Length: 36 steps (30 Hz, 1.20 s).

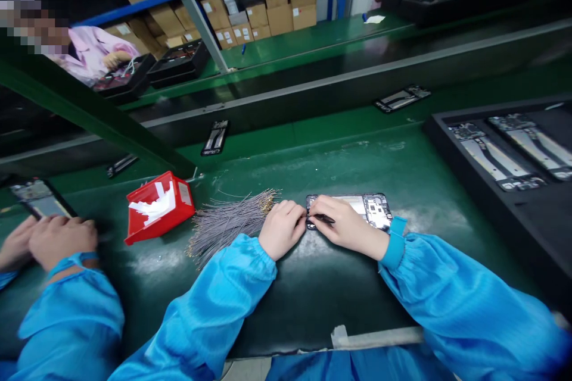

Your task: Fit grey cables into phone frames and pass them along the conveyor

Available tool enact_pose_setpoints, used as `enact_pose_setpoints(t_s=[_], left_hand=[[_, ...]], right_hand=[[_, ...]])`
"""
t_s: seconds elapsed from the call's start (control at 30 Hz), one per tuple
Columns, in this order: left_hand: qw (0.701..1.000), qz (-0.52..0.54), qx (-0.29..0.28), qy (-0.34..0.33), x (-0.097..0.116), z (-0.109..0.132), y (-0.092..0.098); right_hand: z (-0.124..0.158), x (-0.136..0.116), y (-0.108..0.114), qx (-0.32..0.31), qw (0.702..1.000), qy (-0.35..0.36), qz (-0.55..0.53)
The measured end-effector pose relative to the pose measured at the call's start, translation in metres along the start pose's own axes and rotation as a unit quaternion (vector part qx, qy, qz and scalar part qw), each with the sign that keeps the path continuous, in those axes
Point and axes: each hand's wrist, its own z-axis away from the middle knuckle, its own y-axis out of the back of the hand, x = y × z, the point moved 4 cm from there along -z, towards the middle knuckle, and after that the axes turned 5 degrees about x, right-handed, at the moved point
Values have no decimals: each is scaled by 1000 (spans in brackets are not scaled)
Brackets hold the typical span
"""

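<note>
Fingers pinching tweezers [322, 218] in right hand [346, 227], left hand [281, 227] curled closed, phone frame [375, 209] lying left-to-right

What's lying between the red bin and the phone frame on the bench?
Head view: a bundle of thin grey cables, then the left hand, between red bin and phone frame.

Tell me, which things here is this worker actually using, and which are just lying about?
In use: phone frame under the right hand; thin dark tool in that hand; probably the grey wire bundle beside the left hand.
Lying about: red bin; black tray; other frames in it and on the belt.
</note>
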Motion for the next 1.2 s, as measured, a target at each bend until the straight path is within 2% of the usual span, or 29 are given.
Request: enact_pose_setpoints(t_s=[0.07, 0.13, 0.23, 0.27, 0.33, 0.47, 0.7, 0.93, 1.2], left_hand=[[1000, -13, 9, 1, -7, 0, 6], [999, -29, 0, -16, -13, -1, 12], [994, -32, -50, -93, -7, 1, 16], [990, -32, -63, -123, -1, 2, 16], [980, -46, -76, -176, 14, 4, 14], [964, -80, -75, -243, 40, 6, 6], [950, -108, -62, -285, 59, -3, -6], [965, -84, -8, -250, 67, -16, -10], [972, -60, -13, -228, 62, -13, -11]], right_hand=[[2, 4, 13, 33, 999, -23, -20], [10, 15, 37, 98, 993, -69, -5], [33, 37, 78, 196, 962, -149, 117], [42, 45, 87, 206, 950, -176, 155], [56, 54, 97, 185, 943, -206, 187], [70, 50, 91, 134, 959, -216, 123], [76, 29, 82, 108, 973, -195, -52], [83, 31, 79, 110, 965, -228, -63], [81, 29, 79, 99, 963, -245, -57]])
